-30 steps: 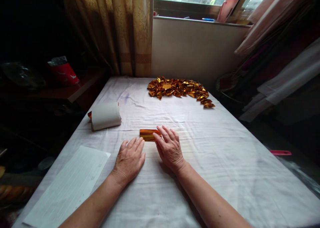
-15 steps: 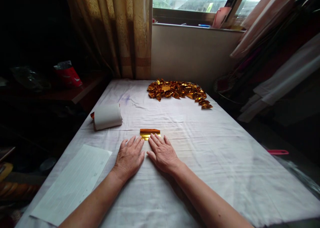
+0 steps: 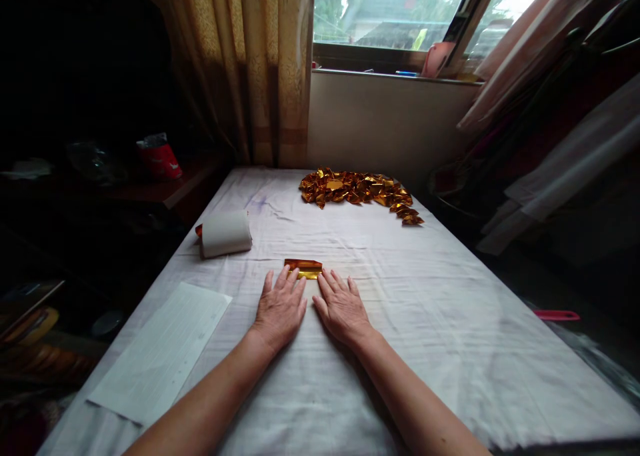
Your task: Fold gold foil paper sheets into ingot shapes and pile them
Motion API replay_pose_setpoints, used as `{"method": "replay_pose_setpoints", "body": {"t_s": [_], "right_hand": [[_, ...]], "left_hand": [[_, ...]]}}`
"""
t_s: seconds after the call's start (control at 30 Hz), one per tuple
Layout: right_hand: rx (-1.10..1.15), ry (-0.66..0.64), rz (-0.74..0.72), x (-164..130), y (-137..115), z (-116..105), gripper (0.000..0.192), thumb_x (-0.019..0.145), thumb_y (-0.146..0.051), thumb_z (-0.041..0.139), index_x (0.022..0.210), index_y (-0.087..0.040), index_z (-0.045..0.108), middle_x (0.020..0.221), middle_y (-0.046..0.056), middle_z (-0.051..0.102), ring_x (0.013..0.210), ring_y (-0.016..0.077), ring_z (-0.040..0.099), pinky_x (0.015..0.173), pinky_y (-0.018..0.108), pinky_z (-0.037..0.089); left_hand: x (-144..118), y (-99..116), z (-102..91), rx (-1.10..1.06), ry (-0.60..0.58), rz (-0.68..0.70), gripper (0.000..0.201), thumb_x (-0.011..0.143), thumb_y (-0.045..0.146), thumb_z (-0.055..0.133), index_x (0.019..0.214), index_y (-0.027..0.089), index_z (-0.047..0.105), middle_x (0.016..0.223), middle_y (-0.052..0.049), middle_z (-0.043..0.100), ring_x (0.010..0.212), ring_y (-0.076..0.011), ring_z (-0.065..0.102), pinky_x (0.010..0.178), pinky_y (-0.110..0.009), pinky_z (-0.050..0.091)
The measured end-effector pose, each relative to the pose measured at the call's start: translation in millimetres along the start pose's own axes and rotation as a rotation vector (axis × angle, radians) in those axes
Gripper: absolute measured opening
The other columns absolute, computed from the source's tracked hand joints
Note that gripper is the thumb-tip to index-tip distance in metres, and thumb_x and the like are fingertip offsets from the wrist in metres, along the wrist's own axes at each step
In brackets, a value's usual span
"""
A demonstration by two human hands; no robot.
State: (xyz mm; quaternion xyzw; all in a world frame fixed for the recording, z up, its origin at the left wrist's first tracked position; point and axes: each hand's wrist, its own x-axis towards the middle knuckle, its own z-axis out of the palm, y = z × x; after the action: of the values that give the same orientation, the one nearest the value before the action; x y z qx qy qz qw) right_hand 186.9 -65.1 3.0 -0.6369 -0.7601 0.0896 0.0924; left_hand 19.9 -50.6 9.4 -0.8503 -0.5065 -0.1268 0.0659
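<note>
Foil strip, glossy, oblong, lies under the left hand's fingertips, seemingly touching the right hand; both spread flat, grasping nothing. Angular foil pieces heap beyond.

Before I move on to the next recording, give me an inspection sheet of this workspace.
Surface: table under a wrinkled white cloth.
Job's things: gold foil piece at the hands; folded gold foil pile at the far edge; curled white stack, foil showing at its left end.
Clutter: white paper sheet, front left.
Hands: both open, palms down; left hand has fingers over the foil piece, right hand at its near right corner.
Cables: nothing seen.
Surroundings: curtain, window, hanging clothes; dark left side unclear.
</note>
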Motion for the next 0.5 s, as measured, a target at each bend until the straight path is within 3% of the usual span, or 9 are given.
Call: {"method": "replay_pose_setpoints", "body": {"t_s": [0.2,0.5], "right_hand": [[0.015,-0.003,0.005,0,0,-1,0.050,0.099,-0.034,0.034,0.146,-0.022,0.041,0.155,0.008,0.033,0.144,0.0244,0.029,0.117,0.054,0.016],[0.007,0.025,0.002,-1,0,1,0.049,0.098,-0.034,0.036,0.145,-0.022,0.043,0.154,0.008,0.034,0.144,0.0263,0.030,0.116,0.055,0.018]], "left_hand": [[8,8,20.2,-0.106,-0.017,0.079,0.044,0.098,0.034,0.038,0.139,0.027,0.051,0.140,-0.004,0.056,0.134,-0.0251,0.047,0.117,-0.055,0.019],[-4,-8,16.6,-0.076,-0.039,-0.001,0.044,0.098,0.032,0.037,0.140,0.025,0.049,0.145,-0.005,0.050,0.135,-0.0231,0.046,0.118,-0.053,0.018]]}}
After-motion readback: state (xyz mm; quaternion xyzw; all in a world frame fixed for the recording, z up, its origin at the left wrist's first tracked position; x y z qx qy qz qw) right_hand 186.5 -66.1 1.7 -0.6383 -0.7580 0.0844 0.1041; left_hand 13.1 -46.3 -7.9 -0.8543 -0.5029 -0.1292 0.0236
